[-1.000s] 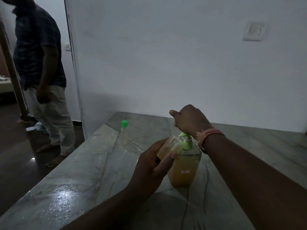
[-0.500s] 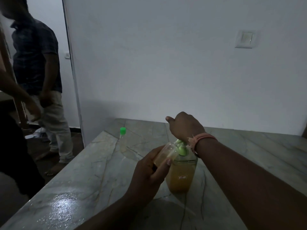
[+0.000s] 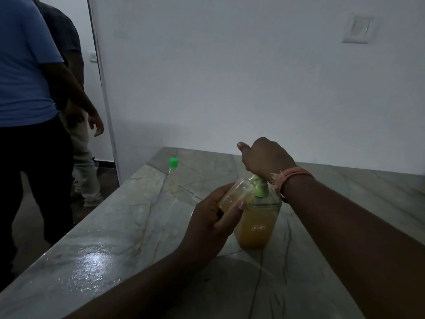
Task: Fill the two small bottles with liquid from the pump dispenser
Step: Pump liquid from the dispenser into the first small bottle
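Right hand (image 3: 268, 158) pressing down on the green pump head (image 3: 259, 185) of the pump dispenser (image 3: 256, 223), its fingers curled over the top; left hand (image 3: 212, 217) gripping a small open bottle (image 3: 234, 194), fingers clamped round its body and its mouth tilted in beneath the spout. Compared with half a second ago the pose is almost unchanged — the same press, the same tilt — though amber liquid now appears to lie a little deeper along the low side of the small bottle, just above the left thumb. This suggests pumping is under way on this bottle and that it is only partly full. The second small bottle (image 3: 173, 174), closed with a green cap, stands well beyond the left fingers near the far edge; a little pale liquid seems to sit at its base, but the dim light makes this uncertain. The dispenser stands upright on the grey veined stone tabletop (image 3: 138, 226), directly below the right fingers, with a wet-looking sheen on the slab nearer than the left wrist. Behind rises a plain white wall with a switch plate (image 3: 357, 27); to the left, two standing people (image 3: 30, 88) have come closer into the frame — one in a blue shirt now fills that edge.
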`<state>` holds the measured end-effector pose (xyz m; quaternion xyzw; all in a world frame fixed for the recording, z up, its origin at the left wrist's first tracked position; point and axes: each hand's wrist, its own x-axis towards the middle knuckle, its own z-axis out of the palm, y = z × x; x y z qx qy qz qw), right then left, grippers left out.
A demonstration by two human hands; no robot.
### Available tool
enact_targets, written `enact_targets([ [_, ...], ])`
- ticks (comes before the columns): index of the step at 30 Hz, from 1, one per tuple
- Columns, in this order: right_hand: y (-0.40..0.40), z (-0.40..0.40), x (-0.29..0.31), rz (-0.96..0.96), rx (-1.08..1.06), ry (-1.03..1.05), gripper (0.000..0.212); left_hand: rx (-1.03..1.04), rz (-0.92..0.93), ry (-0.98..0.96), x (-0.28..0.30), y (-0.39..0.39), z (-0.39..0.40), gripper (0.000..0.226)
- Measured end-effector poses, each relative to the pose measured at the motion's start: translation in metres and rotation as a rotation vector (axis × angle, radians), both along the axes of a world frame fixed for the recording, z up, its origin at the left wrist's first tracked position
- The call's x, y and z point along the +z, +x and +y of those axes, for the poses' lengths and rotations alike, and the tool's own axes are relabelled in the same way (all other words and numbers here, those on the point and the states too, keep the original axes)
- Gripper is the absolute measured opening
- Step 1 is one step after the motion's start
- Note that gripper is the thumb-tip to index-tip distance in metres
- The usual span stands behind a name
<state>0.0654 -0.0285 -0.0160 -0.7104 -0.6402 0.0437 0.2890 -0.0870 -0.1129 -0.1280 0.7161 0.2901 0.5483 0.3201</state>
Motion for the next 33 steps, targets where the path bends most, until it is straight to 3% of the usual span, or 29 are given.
enact_targets([
  [6, 0.000, 0.002, -0.003, -0.050, -0.005, -0.041, 0.049, 0.004, -0.009, 0.004, -0.001, 0.000, -0.001, 0.026],
  [10, 0.001, 0.000, 0.004, -0.061, 0.009, -0.063, 0.052, 0.009, -0.022, -0.010, -0.001, 0.000, -0.003, 0.037],
  [15, -0.001, -0.001, -0.002, -0.024, -0.019, 0.029, 0.055, 0.002, 0.003, -0.007, 0.002, -0.001, -0.002, 0.027],
  [21, -0.003, -0.003, -0.002, -0.076, -0.022, 0.000, 0.050, 0.004, 0.011, -0.037, -0.001, -0.002, 0.000, 0.031],
  [27, 0.001, 0.004, 0.000, 0.012, 0.040, -0.062, 0.059, -0.008, -0.008, -0.040, 0.002, -0.001, -0.002, 0.039],
  [33, 0.003, 0.005, -0.008, 0.028, 0.018, -0.062, 0.053, 0.002, -0.003, -0.033, -0.003, -0.002, 0.001, 0.035],
])
